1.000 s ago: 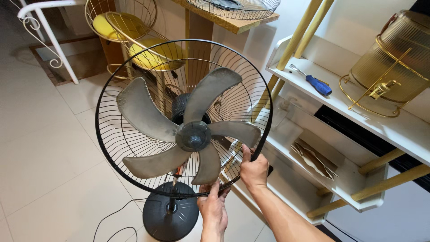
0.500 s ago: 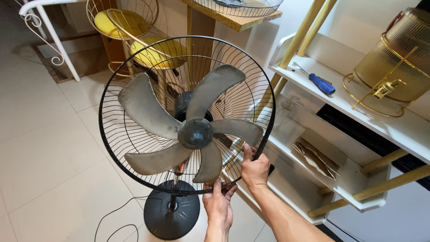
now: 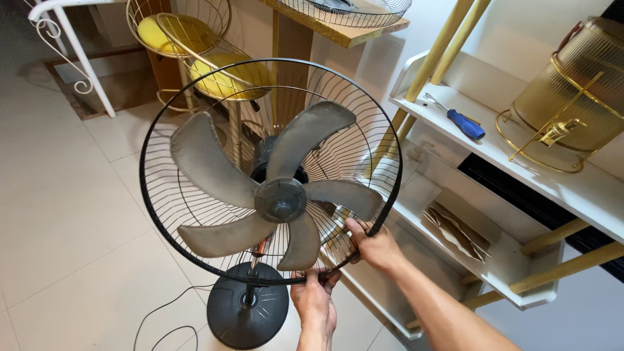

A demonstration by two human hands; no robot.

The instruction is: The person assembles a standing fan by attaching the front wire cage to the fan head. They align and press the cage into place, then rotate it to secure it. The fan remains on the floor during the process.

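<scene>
Far left: white curled railing (image 3: 62,39) above pale floor tiles (image 3: 58,214). Next over, two wire chairs with yellow seats (image 3: 195,52), stacked close.

Centre: one standing fan, its black wire guard (image 3: 153,214) open at the front, tilted slightly back toward the wall. Five dusty grey blades (image 3: 208,159) around a dark hub (image 3: 281,200). Below, a round dark base (image 3: 247,312) on the floor with a thin black cord (image 3: 162,322) looping off to the left.

Left hand (image 3: 315,302) raised straight up from the bottom edge, palm toward the fan, fingers curled narrowly over the lowest arc of the guard rim. Right hand (image 3: 374,246) reaching in from the lower right on an outstretched forearm, fingers and thumb closed around the rim at its lower right.

Above, a wooden tabletop (image 3: 338,29) bearing one more wire grille (image 3: 344,10).

Right: white shelf unit (image 3: 585,188) on slanted golden poles. One blue-handled screwdriver (image 3: 458,118) on the upper shelf. One ribbed golden drum-shaped container (image 3: 575,84) in a golden wire stand beside it. One crumpled tan paper piece (image 3: 455,231) on the lower shelf. Labels: too small to tell.
</scene>
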